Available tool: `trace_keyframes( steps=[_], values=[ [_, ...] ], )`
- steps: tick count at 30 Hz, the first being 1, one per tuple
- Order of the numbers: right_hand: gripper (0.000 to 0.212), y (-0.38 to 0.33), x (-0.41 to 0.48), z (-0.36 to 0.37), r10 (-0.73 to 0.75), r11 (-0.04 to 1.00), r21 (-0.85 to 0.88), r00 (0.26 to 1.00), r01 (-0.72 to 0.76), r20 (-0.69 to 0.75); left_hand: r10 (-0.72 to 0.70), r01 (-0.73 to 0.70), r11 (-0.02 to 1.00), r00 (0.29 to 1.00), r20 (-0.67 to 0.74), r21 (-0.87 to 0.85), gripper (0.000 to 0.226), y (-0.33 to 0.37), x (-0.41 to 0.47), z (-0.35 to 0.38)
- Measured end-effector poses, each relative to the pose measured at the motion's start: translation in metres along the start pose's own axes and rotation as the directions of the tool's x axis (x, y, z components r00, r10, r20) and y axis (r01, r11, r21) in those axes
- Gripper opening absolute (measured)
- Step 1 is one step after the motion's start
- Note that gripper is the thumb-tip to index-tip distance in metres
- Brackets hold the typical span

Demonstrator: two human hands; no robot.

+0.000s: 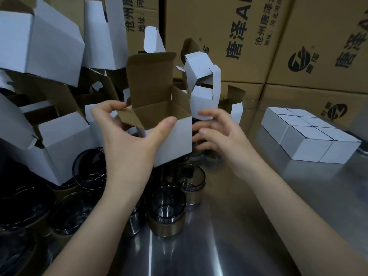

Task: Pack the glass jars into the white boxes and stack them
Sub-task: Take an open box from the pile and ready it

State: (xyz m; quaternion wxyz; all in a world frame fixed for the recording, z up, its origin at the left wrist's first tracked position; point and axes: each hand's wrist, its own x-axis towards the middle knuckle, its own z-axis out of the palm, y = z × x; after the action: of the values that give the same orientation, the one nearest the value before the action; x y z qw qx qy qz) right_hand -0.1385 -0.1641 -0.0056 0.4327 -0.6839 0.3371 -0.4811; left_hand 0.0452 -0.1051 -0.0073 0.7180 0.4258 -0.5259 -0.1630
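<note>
My left hand [127, 140] holds an open white box [173, 142] above the table, thumb on its front wall and fingers on the left flap. The lid stands up and the brown inside holds nothing. Just right of the box, my right hand [225, 136] curls round a clear glass jar [211, 156] that stands on the table; the hand and the box hide most of it. Several more glass jars with brown bands stand below the box, among them a near jar [167, 208] and a farther jar [191, 180].
Closed white boxes [306, 134] sit packed together in a block on the steel table [258, 226] at the right. A heap of open white boxes [51, 36] fills the left and back. Large brown cartons [229, 36] wall off the rear.
</note>
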Motion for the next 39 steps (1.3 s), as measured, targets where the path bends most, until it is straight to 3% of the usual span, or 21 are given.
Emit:
trace_keyframes(
  steps=[2,5,8,14,18,22,27,32,39],
  values=[
    [0.037,-0.001,-0.001,-0.007,0.1,0.978,-0.197,0.986,-0.072,0.135,0.019,-0.019,1.0,0.999,-0.038,-0.009,0.061,0.0,0.0,0.0],
    [0.054,-0.003,-0.004,-0.013,0.27,0.905,-0.409,0.905,-0.122,0.329,0.036,-0.036,0.999,0.998,-0.044,-0.015,0.061,0.0,0.0,0.001],
    [0.069,-0.003,-0.007,-0.015,0.37,0.839,-0.532,0.838,-0.116,0.401,0.04,-0.04,0.999,0.999,-0.017,-0.009,0.06,0.0,-0.001,0.001],
    [0.094,0.001,-0.01,-0.001,0.352,0.817,-0.576,0.82,-0.034,0.451,0.029,-0.029,1.0,0.999,0.029,0.007,0.065,0.0,-0.001,0.002],
    [0.086,0.001,-0.009,-0.002,0.34,0.807,-0.59,0.837,-0.025,0.429,0.062,-0.065,0.997,0.997,0.054,0.052,0.064,-0.003,-0.001,0.003],
    [0.067,0.003,-0.006,-0.012,0.366,0.832,-0.544,0.844,-0.109,0.392,0.046,-0.049,0.998,0.997,0.057,0.045,0.066,-0.007,-0.001,0.003],
    [0.064,0.006,-0.002,-0.026,0.365,0.902,-0.367,0.854,-0.226,0.371,0.02,-0.023,0.998,0.998,0.06,0.051,0.065,-0.006,-0.001,0.003],
    [0.074,0.005,-0.001,-0.035,0.317,0.938,-0.265,0.865,-0.224,0.388,0.002,-0.004,0.999,0.999,0.052,0.044,0.066,-0.005,0.0,0.002],
    [0.056,0.004,-0.001,-0.045,0.205,0.968,0.035,0.866,-0.247,0.456,-0.031,0.024,0.997,0.996,0.084,0.079,0.072,-0.008,-0.001,0.003]
  ],
)
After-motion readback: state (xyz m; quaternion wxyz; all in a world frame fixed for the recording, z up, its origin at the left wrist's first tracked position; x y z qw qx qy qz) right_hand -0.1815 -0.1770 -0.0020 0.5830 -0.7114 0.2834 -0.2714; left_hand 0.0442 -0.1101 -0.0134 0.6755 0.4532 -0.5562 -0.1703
